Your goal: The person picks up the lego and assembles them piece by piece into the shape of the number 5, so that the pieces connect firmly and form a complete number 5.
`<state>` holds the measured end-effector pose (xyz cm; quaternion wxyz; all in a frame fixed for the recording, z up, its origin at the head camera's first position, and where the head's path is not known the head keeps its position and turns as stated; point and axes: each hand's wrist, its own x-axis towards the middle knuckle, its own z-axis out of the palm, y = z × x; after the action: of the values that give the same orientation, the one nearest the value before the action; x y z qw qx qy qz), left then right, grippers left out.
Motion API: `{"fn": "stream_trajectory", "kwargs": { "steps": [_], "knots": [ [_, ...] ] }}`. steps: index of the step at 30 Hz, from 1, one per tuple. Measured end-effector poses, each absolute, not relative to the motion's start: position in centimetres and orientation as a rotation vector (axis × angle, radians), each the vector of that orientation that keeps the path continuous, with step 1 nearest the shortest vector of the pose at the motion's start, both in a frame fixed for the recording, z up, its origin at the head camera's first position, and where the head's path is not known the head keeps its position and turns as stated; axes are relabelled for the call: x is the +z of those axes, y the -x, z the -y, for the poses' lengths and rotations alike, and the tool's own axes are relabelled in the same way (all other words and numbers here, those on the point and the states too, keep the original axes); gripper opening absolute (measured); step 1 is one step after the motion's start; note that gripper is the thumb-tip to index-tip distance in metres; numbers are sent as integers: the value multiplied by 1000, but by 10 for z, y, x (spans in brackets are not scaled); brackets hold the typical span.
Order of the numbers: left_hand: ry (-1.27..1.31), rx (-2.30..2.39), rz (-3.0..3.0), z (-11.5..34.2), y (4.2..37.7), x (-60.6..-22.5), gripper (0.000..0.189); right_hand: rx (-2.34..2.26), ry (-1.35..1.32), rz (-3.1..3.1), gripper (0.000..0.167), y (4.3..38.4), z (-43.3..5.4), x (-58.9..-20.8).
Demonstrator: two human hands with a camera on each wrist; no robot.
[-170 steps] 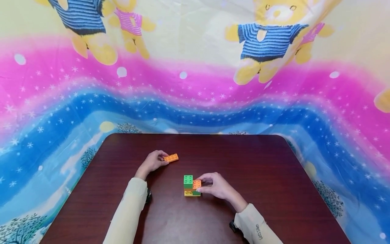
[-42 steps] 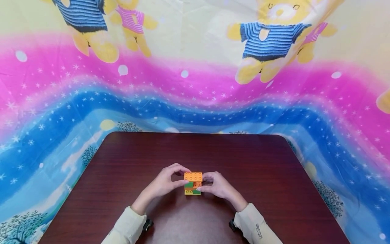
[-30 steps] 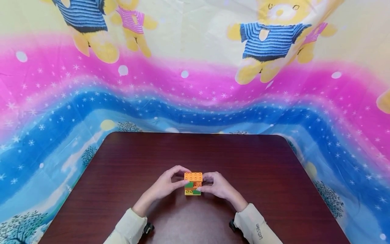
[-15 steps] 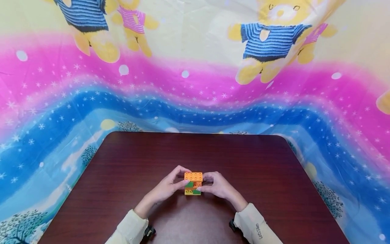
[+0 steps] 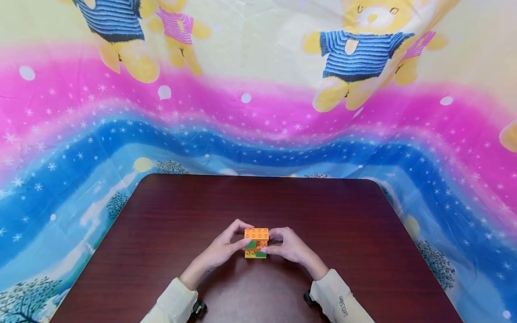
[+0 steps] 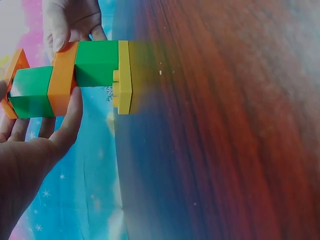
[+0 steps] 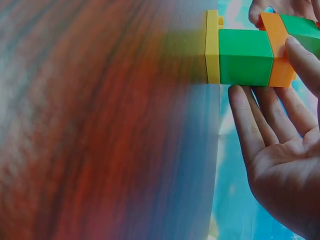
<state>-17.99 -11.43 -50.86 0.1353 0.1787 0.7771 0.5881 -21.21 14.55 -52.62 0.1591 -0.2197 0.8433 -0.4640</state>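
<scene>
A small tower of toy building bricks stands upright on the brown table point(image 5: 331, 215). At its base is a yellow plate point(image 7: 212, 47) with studs, bearing a lower green brick point(image 7: 245, 57) at the right. Above come a middle orange plate point(image 6: 62, 75), an upper green brick point(image 6: 32, 90) set to the left, and a studded top orange plate point(image 5: 256, 233). My left hand point(image 5: 218, 249) holds the tower's upper left, thumb in front and fingers behind, at the top plate and upper green brick. My right hand point(image 5: 292, 247) pinches the middle orange plate from the right.
A patterned cloth point(image 5: 258, 107) with bears and snowflakes hangs behind and around the table. Dark wrist-worn devices show below both cuffs.
Earlier my left hand held the orange plate at the back left; that plate now sits on the tower's top. During the last second both hands have stayed nearly still, still gripping the tower.
</scene>
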Motion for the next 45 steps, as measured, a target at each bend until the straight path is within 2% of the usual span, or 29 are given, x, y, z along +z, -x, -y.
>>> {"fn": "stream_trajectory", "kwargs": {
  "steps": [15,33,45],
  "knots": [
    [-596,1725,-2246,115,182,-513,30,-1313,627,-2417,39,212,-145,-527],
    [-449,1845,-2215,107,179,-514,34,-1350,624,-2397,40,213,-144,-527],
    [-439,1877,-2243,105,180,-514,33,-1340,628,-2403,40,212,-145,-526]
  ]
}}
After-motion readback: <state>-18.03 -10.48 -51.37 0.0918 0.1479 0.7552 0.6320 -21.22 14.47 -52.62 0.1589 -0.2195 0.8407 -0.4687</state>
